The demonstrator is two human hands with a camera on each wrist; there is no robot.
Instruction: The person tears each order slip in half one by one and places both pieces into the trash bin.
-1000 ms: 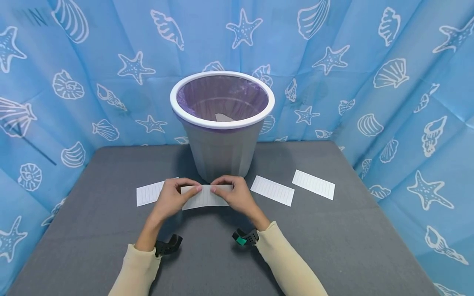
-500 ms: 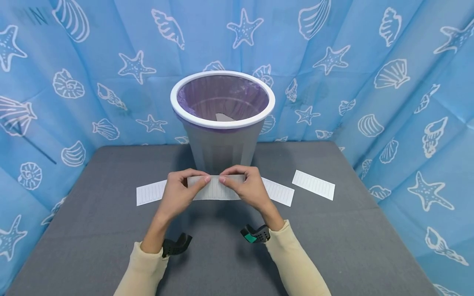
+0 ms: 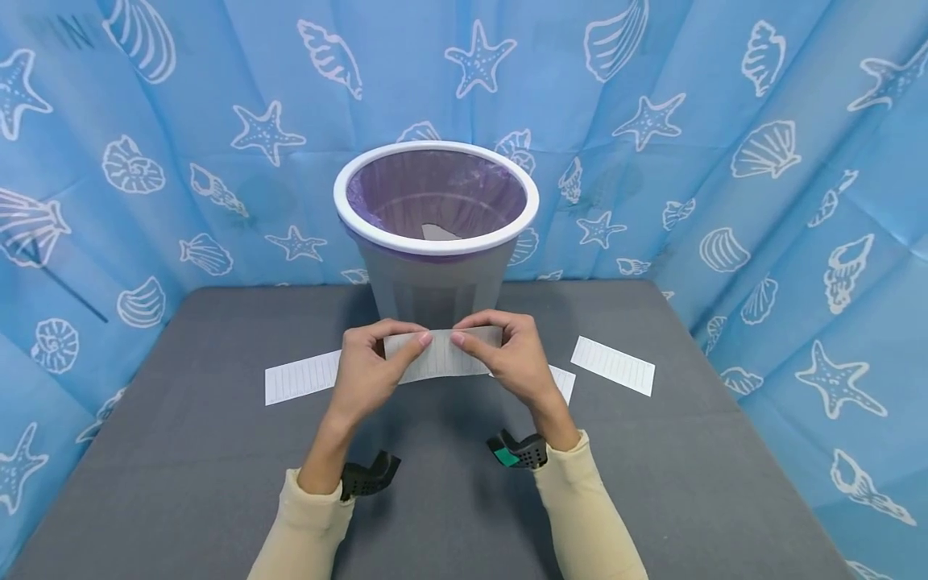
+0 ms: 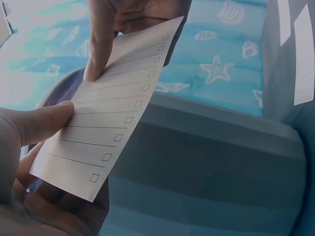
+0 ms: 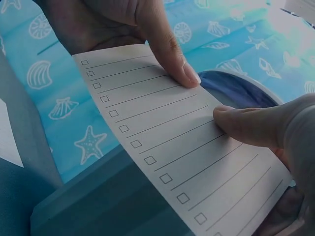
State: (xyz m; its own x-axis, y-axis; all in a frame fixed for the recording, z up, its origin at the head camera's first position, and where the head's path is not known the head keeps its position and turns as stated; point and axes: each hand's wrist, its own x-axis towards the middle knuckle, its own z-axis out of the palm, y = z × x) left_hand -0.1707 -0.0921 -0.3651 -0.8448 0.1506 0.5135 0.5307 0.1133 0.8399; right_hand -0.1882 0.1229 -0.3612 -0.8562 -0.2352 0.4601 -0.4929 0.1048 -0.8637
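Note:
Both hands hold a white checklist slip (image 3: 444, 355) raised in front of the bin. It is ruled across, and small checkboxes line one long edge, plain in the left wrist view. My left hand (image 3: 368, 372) pinches it near the middle of its upper edge, thumb (image 4: 47, 120) on the printed face and fingers behind. Close beside it my right hand (image 3: 520, 361) pinches the same edge, its thumb (image 5: 253, 124) likewise in front. The two thumb tips are a short gap apart. The slip looks whole and bows slightly.
A grey bin (image 3: 435, 282) with a white rim and purple liner stands at the table's back; a pale piece (image 3: 439, 232) shows inside. Similar slips lie on the grey table (image 3: 217, 467): one left (image 3: 299, 380), one partly behind the right hand (image 3: 563, 382), one farther right (image 3: 613, 366).
Both hands have moved rightward and up toward the bin with the slip between them. The pinch on it has stayed, the thumbs slightly farther apart. Slips on the table have not moved.

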